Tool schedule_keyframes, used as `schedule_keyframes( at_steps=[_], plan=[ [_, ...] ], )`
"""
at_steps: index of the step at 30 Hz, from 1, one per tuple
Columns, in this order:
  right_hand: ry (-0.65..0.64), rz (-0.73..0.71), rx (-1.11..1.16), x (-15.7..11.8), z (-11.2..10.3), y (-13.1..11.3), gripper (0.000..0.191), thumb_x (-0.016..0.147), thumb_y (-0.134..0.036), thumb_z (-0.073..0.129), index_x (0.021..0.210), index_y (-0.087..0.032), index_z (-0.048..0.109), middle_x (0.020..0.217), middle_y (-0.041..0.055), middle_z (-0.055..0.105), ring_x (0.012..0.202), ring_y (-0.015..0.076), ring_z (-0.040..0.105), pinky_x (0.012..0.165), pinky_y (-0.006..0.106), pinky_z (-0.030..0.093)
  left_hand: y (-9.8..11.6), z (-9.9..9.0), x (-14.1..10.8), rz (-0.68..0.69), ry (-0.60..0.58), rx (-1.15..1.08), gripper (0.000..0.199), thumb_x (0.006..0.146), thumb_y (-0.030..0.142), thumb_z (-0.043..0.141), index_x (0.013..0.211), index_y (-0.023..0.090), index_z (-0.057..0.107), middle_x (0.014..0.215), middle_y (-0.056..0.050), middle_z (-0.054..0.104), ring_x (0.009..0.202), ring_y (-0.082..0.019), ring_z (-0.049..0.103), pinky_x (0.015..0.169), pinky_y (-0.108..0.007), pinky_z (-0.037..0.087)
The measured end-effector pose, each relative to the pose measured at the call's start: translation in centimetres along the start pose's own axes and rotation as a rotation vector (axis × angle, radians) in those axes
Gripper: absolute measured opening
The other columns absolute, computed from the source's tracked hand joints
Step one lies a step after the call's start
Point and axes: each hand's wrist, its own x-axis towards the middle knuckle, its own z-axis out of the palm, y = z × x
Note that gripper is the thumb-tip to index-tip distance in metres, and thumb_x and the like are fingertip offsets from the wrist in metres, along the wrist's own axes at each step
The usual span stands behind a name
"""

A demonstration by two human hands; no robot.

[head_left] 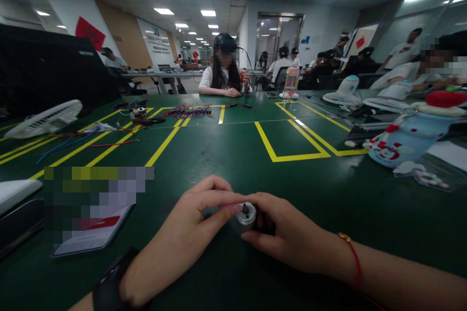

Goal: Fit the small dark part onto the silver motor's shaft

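Observation:
A small silvery metal cylinder (245, 218), which looks like a motor with a short shaft on its top face, stands upright near the front middle of the green table (204, 155). My right hand (284, 233) wraps round its right side, thumb in front and fingers behind. From the left, my left hand (207, 209) reaches over it, with thumb and forefinger closed at its top edge. Whatever lies beneath the cylinder is hidden by its body and my fingers.
A phone (98, 233) lies left of my hands. Wires (189, 111) and a white fan (45, 119) are farther back. At right stand a blue cup (408, 136) and a plastic bag (426, 176). A person (224, 75) sits opposite.

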Motion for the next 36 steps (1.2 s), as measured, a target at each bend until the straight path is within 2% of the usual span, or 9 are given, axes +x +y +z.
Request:
schedule_keyframes(
  at_steps=[7,12,16,19,24,28,32,36],
  plan=[
    [-0.004,0.017,-0.015,0.0,-0.2,-0.2,0.034,0.079,-0.021,0.066,0.111,-0.021,0.054,0.095,0.0019,0.059,0.075,0.0148,0.053,0.066,0.027,0.043,-1.4,-0.4,0.0,-0.148,0.044,-0.12,0.017,0.089,0.028,0.055,0.096,0.025,0.071,0.095,-0.001,0.066,0.089,-0.02,0.06,0.079,-0.03,0.045],
    [-0.01,0.046,-0.014,-0.1,-0.2,-0.1,0.034,0.079,-0.021,0.067,0.11,-0.022,0.054,0.094,0.0019,0.058,0.074,0.0145,0.053,0.064,0.027,0.043,-3.5,-0.4,-0.2,-0.345,0.117,-0.292,0.021,0.088,0.035,0.057,0.101,0.023,0.068,0.078,0.001,0.064,0.071,-0.015,0.056,0.064,-0.025,0.043],
    [-0.007,0.042,-0.01,0.0,-0.1,-0.1,0.034,0.079,-0.02,0.067,0.111,-0.021,0.054,0.095,0.002,0.059,0.075,0.0145,0.053,0.066,0.027,0.043,-4.8,-0.2,-0.3,-0.356,0.209,-0.542,0.018,0.087,0.032,0.059,0.098,0.02,0.067,0.082,0.0,0.061,0.069,-0.012,0.053,0.064,-0.023,0.042],
    [-0.004,0.047,-0.011,0.0,-0.1,-0.2,0.034,0.079,-0.021,0.067,0.11,-0.021,0.055,0.095,0.0024,0.059,0.075,0.0148,0.053,0.065,0.028,0.043,-5.1,-0.1,-0.4,-0.364,0.223,-0.635,0.017,0.087,0.03,0.06,0.098,0.019,0.066,0.085,-0.001,0.06,0.069,-0.012,0.053,0.065,-0.024,0.042],
    [-0.008,0.037,-0.004,0.0,-0.2,-0.2,0.035,0.079,-0.02,0.067,0.111,-0.021,0.055,0.096,0.0022,0.059,0.076,0.0148,0.053,0.066,0.028,0.044,-4.9,-0.1,-0.4,-0.351,0.212,-0.57,0.017,0.087,0.031,0.059,0.098,0.019,0.066,0.084,-0.001,0.062,0.07,-0.013,0.054,0.066,-0.025,0.043],
    [0.001,0.033,-0.023,0.0,-0.1,-0.2,0.034,0.078,-0.021,0.067,0.11,-0.021,0.055,0.096,0.0022,0.059,0.075,0.0147,0.053,0.066,0.028,0.043,-3.8,-0.4,-0.4,-0.334,0.132,-0.363,0.02,0.088,0.034,0.057,0.099,0.021,0.067,0.085,-0.001,0.065,0.076,-0.016,0.058,0.07,-0.027,0.045],
    [-0.005,0.024,-0.024,-0.1,-0.1,-0.2,0.034,0.079,-0.021,0.067,0.11,-0.021,0.054,0.095,0.0019,0.059,0.076,0.0147,0.053,0.066,0.027,0.043,-2.4,-0.3,-0.3,-0.207,-0.009,-0.211,0.019,0.091,0.031,0.052,0.099,0.024,0.068,0.099,-0.002,0.066,0.095,-0.021,0.059,0.085,-0.033,0.045],
    [-0.002,0.013,-0.028,0.0,-0.2,-0.1,0.036,0.079,-0.022,0.067,0.112,-0.021,0.053,0.096,0.002,0.059,0.077,0.015,0.053,0.067,0.028,0.043,-1.3,0.1,-0.4,-0.099,-0.049,-0.197,0.021,0.092,0.029,0.052,0.105,0.028,0.068,0.105,-0.002,0.065,0.101,-0.02,0.058,0.091,-0.034,0.044]
  ],
)
